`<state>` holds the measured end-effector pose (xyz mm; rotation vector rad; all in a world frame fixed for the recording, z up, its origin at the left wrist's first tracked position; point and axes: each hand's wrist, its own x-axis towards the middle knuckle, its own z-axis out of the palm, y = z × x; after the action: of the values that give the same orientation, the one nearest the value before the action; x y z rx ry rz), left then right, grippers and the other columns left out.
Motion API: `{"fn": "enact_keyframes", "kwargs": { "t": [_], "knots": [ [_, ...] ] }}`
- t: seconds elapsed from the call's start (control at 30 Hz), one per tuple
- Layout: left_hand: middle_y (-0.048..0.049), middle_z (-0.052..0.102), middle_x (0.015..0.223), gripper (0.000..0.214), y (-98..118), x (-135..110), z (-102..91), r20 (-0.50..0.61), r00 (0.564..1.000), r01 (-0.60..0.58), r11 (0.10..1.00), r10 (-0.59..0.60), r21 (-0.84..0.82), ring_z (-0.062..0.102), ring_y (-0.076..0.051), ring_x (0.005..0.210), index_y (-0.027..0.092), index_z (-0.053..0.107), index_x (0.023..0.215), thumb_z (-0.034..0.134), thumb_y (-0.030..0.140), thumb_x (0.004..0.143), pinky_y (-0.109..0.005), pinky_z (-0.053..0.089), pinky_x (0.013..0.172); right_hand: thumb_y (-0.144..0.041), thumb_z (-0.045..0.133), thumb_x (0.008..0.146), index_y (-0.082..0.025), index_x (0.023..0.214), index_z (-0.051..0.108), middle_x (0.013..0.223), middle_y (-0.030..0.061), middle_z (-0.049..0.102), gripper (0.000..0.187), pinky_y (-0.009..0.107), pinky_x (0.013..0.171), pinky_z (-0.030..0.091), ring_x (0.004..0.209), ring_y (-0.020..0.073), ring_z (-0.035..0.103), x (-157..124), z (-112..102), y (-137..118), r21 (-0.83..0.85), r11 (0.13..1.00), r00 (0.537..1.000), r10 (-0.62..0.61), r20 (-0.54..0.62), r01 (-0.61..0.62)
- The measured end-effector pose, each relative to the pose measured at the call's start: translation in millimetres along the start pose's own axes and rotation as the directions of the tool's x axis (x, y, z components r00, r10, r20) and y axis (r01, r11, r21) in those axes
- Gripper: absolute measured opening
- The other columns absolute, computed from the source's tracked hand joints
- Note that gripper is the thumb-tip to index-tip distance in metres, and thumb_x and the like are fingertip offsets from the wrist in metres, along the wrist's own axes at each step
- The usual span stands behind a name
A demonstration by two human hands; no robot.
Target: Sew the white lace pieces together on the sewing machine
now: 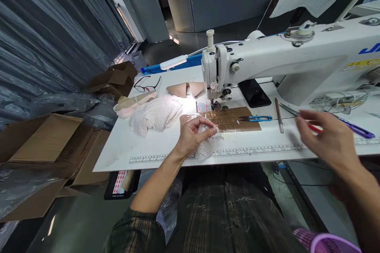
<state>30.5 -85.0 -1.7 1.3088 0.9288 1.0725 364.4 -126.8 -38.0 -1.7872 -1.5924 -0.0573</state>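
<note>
My left hand (194, 137) is closed in a pinch on a small piece of white lace (205, 151) at the table's front edge, just before the sewing machine's needle. Over to the right, my right hand (331, 140) has thumb and fingers around the red handle of scissors (289, 110). Their metal blades point left, toward a brown pen-like stick (279, 115). Blue thread snips (257, 118) lie on a brown taped plate (231, 120) between the hands. My right hand is slightly blurred, and its other fingers are partly hidden.
The white sewing machine (267, 57) stands behind. A black phone (254, 93), a purple-handled tool (358, 128), more white lace (158, 112), glasses (147, 87) and a printed ruler (252, 151) are on the table (115, 148). Cardboard boxes (50, 138) sit left; a purple basket (329, 243) is below right.
</note>
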Motion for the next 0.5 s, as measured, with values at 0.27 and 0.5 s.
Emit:
{"fn": "enact_keyframes", "kwargs": {
  "t": [0.27, 0.5],
  "knots": [
    [-0.0039, 0.071, 0.088, 0.027, -1, -3, 4.7, 0.041, 0.999, 0.019, 0.996, -0.023, 0.083, 0.064, -0.018, 0.089, 0.018, 0.066, 0.085, 0.084, 0.032, 0.07, -0.033, 0.051, 0.085, -0.034, 0.042, 0.092, -0.01, 0.115, 0.066, 0.1, 0.0249, 0.07, 0.041, 0.048, 0.084, 0.046, 0.096, 0.0377, 0.061, 12, 2, 67, -0.399, 0.908, 0.981, -0.053, 0.185, 0.124],
    [-0.0048, 0.073, 0.096, 0.018, 14, -10, 8.9, 0.083, 0.993, -0.105, 0.974, 0.089, 0.201, 0.064, -0.018, 0.098, 0.018, 0.068, 0.09, 0.078, 0.028, 0.078, -0.033, 0.045, 0.096, -0.033, 0.043, 0.092, -0.003, 0.123, 0.063, 0.091, 0.0272, 0.069, 0.047, 0.043, 0.077, 0.047, 0.083, 0.0357, 0.064, 13, -5, 62, -0.514, 0.856, 0.953, 0.107, 0.282, 0.056]
  ]
}}
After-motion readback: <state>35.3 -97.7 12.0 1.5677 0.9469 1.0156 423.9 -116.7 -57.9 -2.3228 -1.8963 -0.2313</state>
